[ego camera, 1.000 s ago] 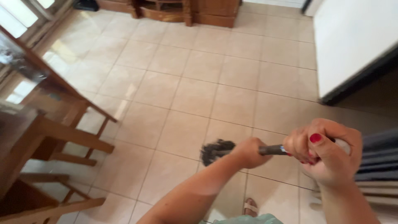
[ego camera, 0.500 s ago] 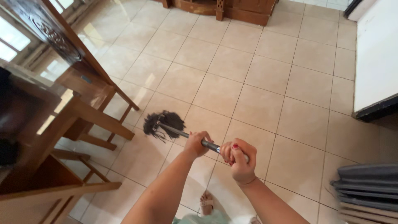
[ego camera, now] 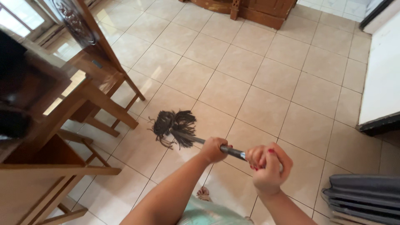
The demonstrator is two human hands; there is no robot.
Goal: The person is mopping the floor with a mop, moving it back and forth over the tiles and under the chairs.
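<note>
Both hands clamp the metal mop handle (ego camera: pixel 233 152): left hand (ego camera: pixel 214 149) lower, right hand (ego camera: pixel 268 164) at top. Dark grey string mop head (ego camera: pixel 175 127) rests on beige tiled floor (ego camera: pixel 258 87) beside wooden chair (ego camera: pixel 98 89); no wet streaks visible, mopping progress unclear.

Both forearms bare, no sleeves. Right hand (ego camera: pixel 268 166) has red nail polish; left hand (ego camera: pixel 213 149) nails not visible. Pale green garment (ego camera: pixel 208 212) at near edge, sandal (ego camera: pixel 203 193) on one foot.
</note>
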